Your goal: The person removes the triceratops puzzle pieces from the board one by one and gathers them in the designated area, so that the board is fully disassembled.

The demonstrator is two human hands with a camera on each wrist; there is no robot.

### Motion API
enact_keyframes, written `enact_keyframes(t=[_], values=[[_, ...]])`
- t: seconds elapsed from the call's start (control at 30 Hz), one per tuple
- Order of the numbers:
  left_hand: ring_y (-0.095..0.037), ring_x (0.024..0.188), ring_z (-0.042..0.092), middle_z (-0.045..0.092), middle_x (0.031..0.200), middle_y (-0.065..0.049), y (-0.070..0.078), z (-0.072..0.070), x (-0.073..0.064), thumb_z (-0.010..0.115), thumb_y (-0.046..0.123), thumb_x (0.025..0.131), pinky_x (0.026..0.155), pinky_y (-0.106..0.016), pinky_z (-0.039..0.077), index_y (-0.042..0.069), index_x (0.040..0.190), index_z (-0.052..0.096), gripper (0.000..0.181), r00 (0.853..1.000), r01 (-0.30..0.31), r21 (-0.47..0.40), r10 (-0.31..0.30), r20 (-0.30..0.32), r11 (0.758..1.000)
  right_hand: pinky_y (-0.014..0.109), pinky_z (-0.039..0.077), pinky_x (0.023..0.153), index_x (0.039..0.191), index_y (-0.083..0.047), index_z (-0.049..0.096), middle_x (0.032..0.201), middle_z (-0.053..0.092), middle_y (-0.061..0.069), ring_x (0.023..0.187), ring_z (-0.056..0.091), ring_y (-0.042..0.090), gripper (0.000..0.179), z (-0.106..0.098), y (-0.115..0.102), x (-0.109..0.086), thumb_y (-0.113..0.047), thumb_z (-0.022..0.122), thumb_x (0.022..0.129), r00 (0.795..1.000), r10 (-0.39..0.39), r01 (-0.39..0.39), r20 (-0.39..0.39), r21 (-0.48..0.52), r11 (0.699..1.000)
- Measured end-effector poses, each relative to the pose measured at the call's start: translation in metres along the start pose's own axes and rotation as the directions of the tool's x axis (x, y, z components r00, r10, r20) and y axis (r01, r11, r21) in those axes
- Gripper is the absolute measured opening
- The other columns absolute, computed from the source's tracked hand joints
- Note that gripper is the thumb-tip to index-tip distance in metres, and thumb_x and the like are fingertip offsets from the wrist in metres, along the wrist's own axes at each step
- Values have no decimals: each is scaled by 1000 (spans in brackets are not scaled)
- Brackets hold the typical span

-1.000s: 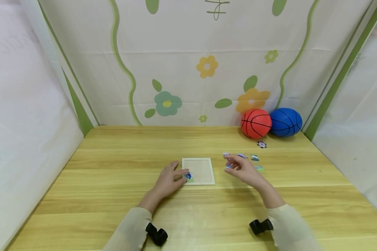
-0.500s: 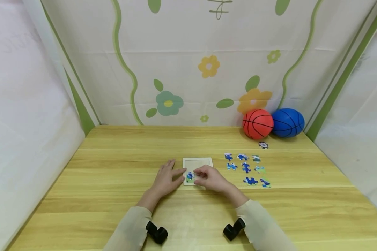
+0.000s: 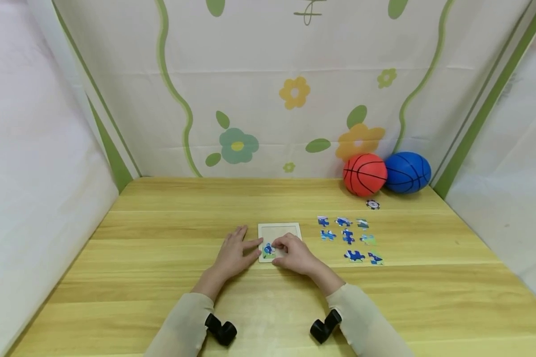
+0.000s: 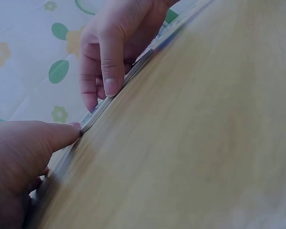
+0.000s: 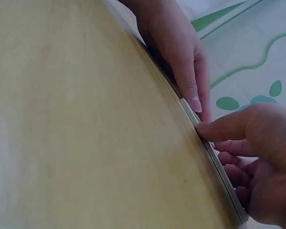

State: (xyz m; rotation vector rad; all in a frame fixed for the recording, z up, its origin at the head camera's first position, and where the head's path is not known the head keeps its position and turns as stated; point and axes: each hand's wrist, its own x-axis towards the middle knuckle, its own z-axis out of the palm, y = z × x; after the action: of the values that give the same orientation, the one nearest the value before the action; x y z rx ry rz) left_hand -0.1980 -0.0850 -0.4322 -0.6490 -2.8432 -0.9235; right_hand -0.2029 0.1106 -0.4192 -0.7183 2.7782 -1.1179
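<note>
A small square puzzle frame (image 3: 279,229), pale with a raised rim, lies flat on the wooden table. In its front left corner sits a puzzle piece (image 3: 269,251) with a blue and green picture. My left hand (image 3: 232,254) rests beside the frame, thumb and index finger reaching its left rim; its thumb also shows in the left wrist view. My right hand (image 3: 295,254) bends its fingers over the frame, fingertips right at the piece's right side. In the right wrist view that thumb (image 5: 224,127) meets the frame's front edge. I cannot tell whether those fingers pinch the piece.
Several loose puzzle pieces (image 3: 348,236) lie in rough rows right of the frame. Behind them are a round patterned token (image 3: 372,205), a red ball (image 3: 365,174) and a blue ball (image 3: 408,172). A flowered cloth (image 3: 268,99) encloses the table's back and sides.
My right hand has come left from over the loose pieces to the frame, uncovering those pieces. Its thumb has since shifted slightly toward the front rim. My left hand stays by the frame.
</note>
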Motion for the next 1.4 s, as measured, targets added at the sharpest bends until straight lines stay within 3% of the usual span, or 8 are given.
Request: enact_keyframes(t=[0.27, 0.8, 1.07, 1.4], values=[[-35, 125, 15, 26, 134, -24, 0, 0, 0, 55, 33, 84, 99, -48, 9, 18, 114, 59, 34, 1000, -4, -9, 4, -8, 1000, 25, 41, 59, 90, -8, 50, 80, 49, 0, 67, 46, 11, 28, 5, -4, 0, -12, 70, 69, 998, 48, -46, -32, 75, 996], [-35, 125, 14, 25, 134, -24, 2, -2, 1, 54, 32, 84, 99, -48, 8, 17, 115, 59, 35, 1000, -4, -22, 4, 5, 1000, 24, 42, 57, 97, 1, 60, 77, 53, 1, 66, 46, 11, 25, -4, -2, -3, -6, 67, 73, 999, -38, 36, 11, 116, 993], [-33, 126, 13, 25, 135, -23, -1, -1, 0, 54, 32, 84, 99, -48, 7, 17, 115, 58, 35, 1000, -2, -21, 2, 0, 1000, 27, 43, 59, 99, -7, 61, 82, 55, -1, 71, 49, 15, 27, -40, 9, -22, -12, 68, 74, 999, 43, -38, -21, 181, 983], [-34, 126, 13, 24, 135, -24, -1, 0, 0, 53, 32, 85, 99, -48, 7, 17, 116, 57, 35, 1000, -11, -25, 12, 8, 1000, 29, 41, 65, 101, -5, 61, 85, 56, 3, 73, 51, 16, 32, -89, 38, -56, -17, 70, 73, 991, 44, -27, -123, 133, 991]])
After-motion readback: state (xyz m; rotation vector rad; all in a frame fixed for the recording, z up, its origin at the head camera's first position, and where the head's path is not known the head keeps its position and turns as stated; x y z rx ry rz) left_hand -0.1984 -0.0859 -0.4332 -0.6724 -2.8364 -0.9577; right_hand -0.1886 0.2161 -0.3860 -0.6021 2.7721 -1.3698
